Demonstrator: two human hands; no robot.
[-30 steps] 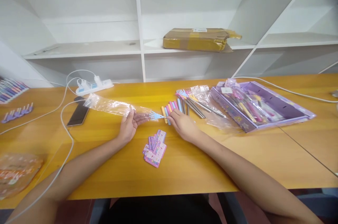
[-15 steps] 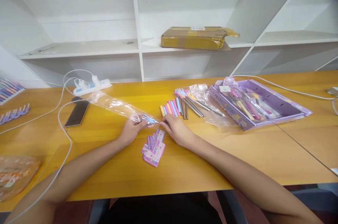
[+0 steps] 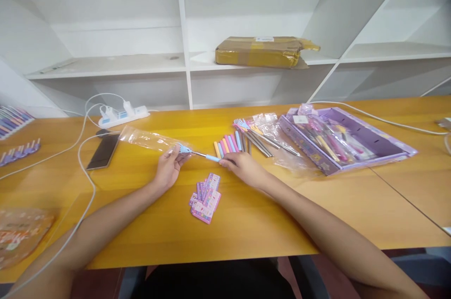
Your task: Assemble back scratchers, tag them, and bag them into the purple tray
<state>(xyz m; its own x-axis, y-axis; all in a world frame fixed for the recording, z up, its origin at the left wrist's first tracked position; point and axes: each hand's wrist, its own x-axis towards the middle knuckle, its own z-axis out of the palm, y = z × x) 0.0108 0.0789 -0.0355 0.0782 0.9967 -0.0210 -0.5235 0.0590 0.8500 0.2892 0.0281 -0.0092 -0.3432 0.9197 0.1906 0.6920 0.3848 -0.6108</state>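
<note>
A back scratcher with a blue claw head, a thin metal rod and a blue handle (image 3: pixel 212 158) stretches between my hands above the table. My left hand (image 3: pixel 167 168) pinches the head, with a long clear plastic bag (image 3: pixel 150 139) trailing leftward from the same fingers. Whether the head lies inside the bag's mouth I cannot tell. At the other end my right hand (image 3: pixel 244 167) is closed on the handle. Just beyond it lie several pastel handle tubes (image 3: pixel 225 144) and metal-rod back scratchers (image 3: pixel 259 143) with coloured heads. Purple-pink printed cards (image 3: pixel 207 202) are piled nearer me.
On the right, a purple box (image 3: pixel 373 157) contains wrapped items, with loose clear plastic beside it. A phone (image 3: pixel 103 151), a power strip (image 3: pixel 125 115) and white cables occupy the left. An orange-printed bag (image 3: pixel 24 238) lies front left. A taped carton (image 3: pixel 260 52) rests on the shelf.
My hands have drawn apart, the left moving left and slightly away from me. The metal rod and blue handle now show between them. The bag has shifted with my left hand.
</note>
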